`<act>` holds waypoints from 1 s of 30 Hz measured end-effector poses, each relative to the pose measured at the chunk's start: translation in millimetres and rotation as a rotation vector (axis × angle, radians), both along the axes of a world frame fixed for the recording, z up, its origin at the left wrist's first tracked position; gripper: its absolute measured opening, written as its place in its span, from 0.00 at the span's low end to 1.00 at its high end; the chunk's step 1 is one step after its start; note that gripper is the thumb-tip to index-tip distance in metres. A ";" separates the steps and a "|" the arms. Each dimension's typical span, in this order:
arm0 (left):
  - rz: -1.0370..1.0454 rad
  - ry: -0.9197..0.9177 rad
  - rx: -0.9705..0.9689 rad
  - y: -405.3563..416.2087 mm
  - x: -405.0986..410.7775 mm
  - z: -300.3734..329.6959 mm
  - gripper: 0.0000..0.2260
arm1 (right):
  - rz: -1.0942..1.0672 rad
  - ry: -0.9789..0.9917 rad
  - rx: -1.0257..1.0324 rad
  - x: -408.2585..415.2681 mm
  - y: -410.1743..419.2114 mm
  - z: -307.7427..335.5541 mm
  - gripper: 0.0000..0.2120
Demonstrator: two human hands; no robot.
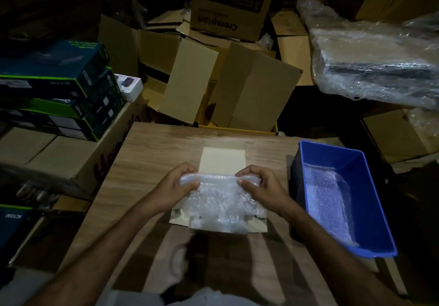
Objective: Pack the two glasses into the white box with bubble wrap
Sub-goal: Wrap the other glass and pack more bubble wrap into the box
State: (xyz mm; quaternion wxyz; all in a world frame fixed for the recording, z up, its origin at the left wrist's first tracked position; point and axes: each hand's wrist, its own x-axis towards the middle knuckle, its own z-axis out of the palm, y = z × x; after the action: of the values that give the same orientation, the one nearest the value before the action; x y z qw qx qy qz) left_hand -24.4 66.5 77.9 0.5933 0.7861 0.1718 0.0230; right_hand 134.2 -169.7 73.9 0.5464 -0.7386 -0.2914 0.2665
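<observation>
Head view: both hands work over the open white box (219, 157) lying on the wooden table (152, 153). The left hand (174, 188) grips the left far edge of the bubble wrap (221, 201); the right hand (262, 188) pinches its right far edge. The wrap fills the box interior. The glasses cannot be made out beneath it. A blue bin (363, 184), right of the box, holds more bubble wrap. Cardboard cartons (228, 84) stand beyond the table's far edge.
</observation>
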 end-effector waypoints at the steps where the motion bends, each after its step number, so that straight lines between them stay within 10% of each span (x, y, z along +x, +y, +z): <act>1: -0.021 -0.005 0.010 -0.6 0.7 -1.2 0.04 | -0.011 -0.009 0.002 0.2 1.2 -1.6 0.06; 12: 0.015 0.194 -0.412 12.6 6.1 -17.1 0.18 | -0.157 0.217 0.085 -0.5 1.0 -17.2 0.16; 20: 0.110 0.037 0.275 5.2 42.4 -46.7 0.15 | -0.268 0.146 -0.094 12.5 18.3 -49.5 0.08; 30: -0.233 0.198 1.160 -10.2 64.9 -92.7 0.10 | -0.030 -0.637 -0.567 13.6 31.2 -91.6 0.03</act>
State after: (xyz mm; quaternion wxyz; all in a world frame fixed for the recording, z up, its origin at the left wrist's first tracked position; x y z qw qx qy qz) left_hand 40.6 56.2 -14.8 0.0471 0.9937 0.0982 -0.0255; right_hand 147.8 -138.5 -17.7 0.2081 -0.9091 -0.3503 0.0865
